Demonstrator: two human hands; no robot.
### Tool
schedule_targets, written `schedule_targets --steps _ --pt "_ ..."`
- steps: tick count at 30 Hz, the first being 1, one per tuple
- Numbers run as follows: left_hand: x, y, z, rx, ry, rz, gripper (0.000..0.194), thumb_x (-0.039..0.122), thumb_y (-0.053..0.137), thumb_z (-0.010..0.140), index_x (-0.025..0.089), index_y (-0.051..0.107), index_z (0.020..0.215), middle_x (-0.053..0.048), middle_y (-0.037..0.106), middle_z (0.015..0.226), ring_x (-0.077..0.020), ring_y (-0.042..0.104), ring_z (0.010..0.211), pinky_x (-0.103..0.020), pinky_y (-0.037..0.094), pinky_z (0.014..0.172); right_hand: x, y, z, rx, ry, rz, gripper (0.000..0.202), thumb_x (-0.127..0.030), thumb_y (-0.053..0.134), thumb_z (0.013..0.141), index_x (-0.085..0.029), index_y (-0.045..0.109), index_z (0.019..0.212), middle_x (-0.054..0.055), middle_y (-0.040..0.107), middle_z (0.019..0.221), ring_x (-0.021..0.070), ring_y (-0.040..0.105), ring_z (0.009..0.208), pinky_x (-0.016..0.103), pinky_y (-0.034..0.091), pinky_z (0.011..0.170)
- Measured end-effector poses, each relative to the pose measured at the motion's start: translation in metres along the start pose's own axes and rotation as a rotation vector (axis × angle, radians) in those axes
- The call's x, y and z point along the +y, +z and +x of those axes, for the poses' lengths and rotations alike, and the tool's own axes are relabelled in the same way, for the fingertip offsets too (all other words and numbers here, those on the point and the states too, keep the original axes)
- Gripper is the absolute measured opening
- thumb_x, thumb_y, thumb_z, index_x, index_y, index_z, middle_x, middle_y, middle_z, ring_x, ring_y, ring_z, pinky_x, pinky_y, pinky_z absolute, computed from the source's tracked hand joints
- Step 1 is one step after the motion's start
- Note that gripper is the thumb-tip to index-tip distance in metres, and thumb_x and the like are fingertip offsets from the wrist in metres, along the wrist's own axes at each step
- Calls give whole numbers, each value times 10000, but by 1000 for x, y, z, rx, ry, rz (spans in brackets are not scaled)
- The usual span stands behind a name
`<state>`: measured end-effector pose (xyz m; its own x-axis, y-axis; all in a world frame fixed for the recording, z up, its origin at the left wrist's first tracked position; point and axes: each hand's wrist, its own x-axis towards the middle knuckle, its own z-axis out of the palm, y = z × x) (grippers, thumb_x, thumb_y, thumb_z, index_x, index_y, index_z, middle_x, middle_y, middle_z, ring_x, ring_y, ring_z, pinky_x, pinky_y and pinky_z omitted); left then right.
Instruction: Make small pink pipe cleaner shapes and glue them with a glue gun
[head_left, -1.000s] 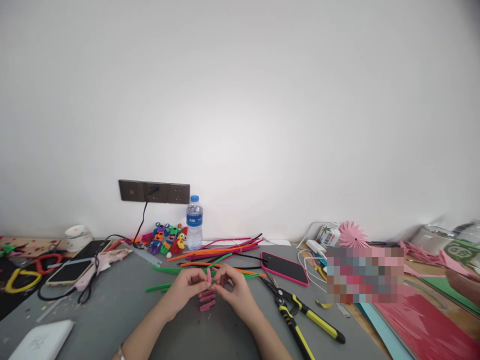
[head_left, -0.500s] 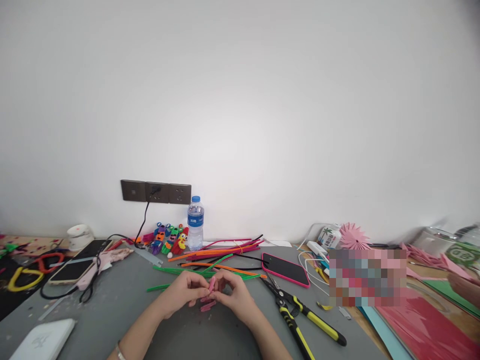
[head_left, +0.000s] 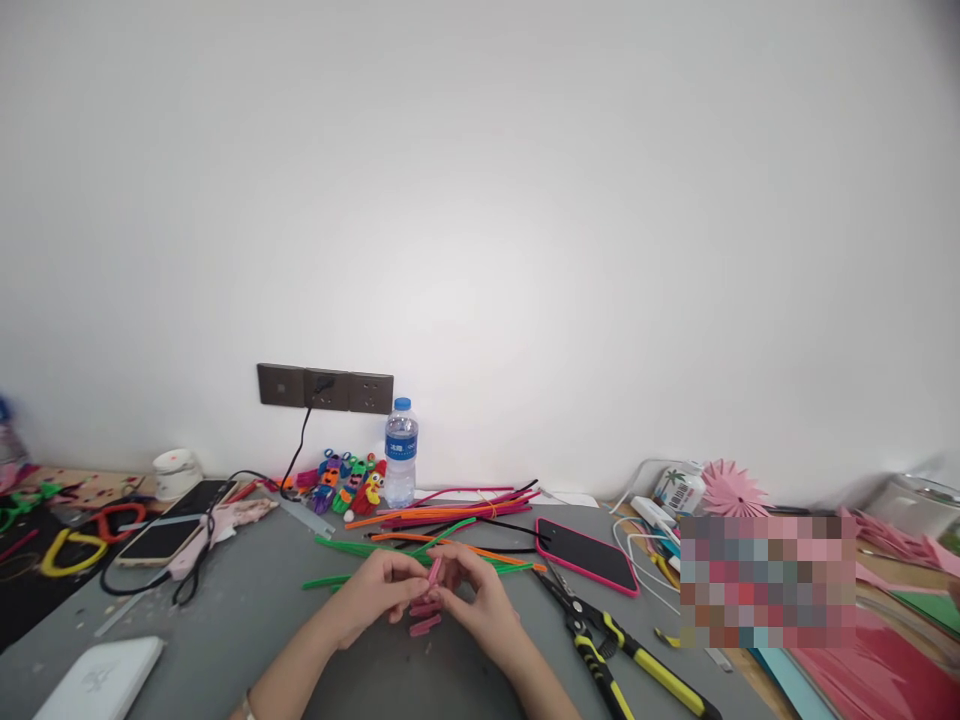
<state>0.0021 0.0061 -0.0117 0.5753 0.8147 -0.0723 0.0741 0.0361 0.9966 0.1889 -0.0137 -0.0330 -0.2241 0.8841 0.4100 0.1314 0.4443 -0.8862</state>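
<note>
Close together at the middle front of the table, my left hand (head_left: 384, 592) and my right hand (head_left: 471, 596) both pinch a pink pipe cleaner (head_left: 433, 572). A bent pink length (head_left: 425, 626) shows just below the fingers; whether it joins the held part I cannot tell. Behind the hands lie green pipe cleaners (head_left: 352, 546) and an orange one (head_left: 465, 547). Farther back is a bundle of pink and orange pipe cleaners (head_left: 457, 508). Yellow-and-black pliers (head_left: 592, 630) rest right of my right hand, with their jaws toward the back.
A water bottle (head_left: 401, 455) stands by the wall beside small colourful pipe-cleaner figures (head_left: 349, 485). A pink-edged phone (head_left: 586, 556) lies to the right. At left are a white power bank (head_left: 97, 680), another phone (head_left: 160, 541), a black cable (head_left: 202, 560) and yellow scissors handles (head_left: 73, 553).
The whole scene has shifted slightly right and down in view. Both hands keep their pinch on the pink pipe cleaner, with little change in finger position.
</note>
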Motion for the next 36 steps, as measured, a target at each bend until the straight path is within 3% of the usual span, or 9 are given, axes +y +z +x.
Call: schedule_targets --steps 5,21,28,36 --pt "0 2 1 5 36 101 408 505 647 766 109 712 839 36 501 555 -78 385 478 -203 310 478 -1 -2 1 33 -4 -27 282 -266 665 793 -198 654 1066 5 581 729 152 515 643 258 428 613" --pt "4 10 0 103 183 609 261 246 491 842 143 650 663 22 524 600 -113 401 565 -214 270 541 11 -2 0 58 -14 -204 103 -226 650 789 -182 665 880 20 627 715 158 528 617 243 412 578" --pt "-2 9 3 147 178 609 337 343 448 887 141 678 745 -3 574 640 -134 442 579 -218 296 540 8 -4 1 60 -28 -166 210 -332 626 830 -198 701 973 40 646 742 171 559 633 266 442 597" --pt "1 9 3 92 177 508 377 424 463 890 144 677 758 -1 577 656 -137 472 588 -217 353 559 6 -5 2 99 84 -74 282 -448 609 827 -171 657 828 44 627 720 177 539 631 274 411 591"
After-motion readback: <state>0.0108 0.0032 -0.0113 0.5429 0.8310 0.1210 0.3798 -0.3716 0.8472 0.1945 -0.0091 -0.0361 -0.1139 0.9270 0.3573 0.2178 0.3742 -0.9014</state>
